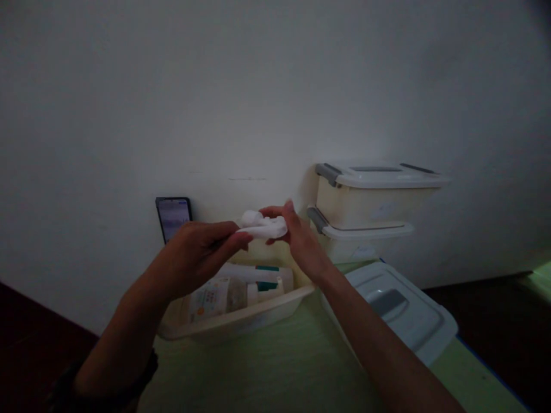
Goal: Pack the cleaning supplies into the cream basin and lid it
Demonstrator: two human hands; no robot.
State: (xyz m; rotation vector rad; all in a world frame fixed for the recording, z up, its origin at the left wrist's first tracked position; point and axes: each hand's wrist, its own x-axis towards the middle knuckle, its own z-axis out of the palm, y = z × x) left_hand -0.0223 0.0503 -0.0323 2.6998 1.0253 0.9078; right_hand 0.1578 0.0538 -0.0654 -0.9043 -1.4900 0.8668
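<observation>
Above an open cream storage bin (258, 321), my left hand (202, 249) pinches one end of a small white object (264, 229) between thumb and fingers. My right hand (299, 238) curls round its other end, thumb up. The object is smooth, with a rounded knob on its upper left side; its exact kind cannot be made out. Below the hands lie a clear labelled bottle (210, 298) and white containers with green bands (267, 275), tilted inside the bin. My left forearm and hand cover the bin's left part.
Two lidded boxes with grey latches (374, 201) are stacked against the wall, right of the bin. A loose white lid (396, 310) lies on the green tabletop (267, 373). Behind my left hand, a phone (174, 215) leans against the wall.
</observation>
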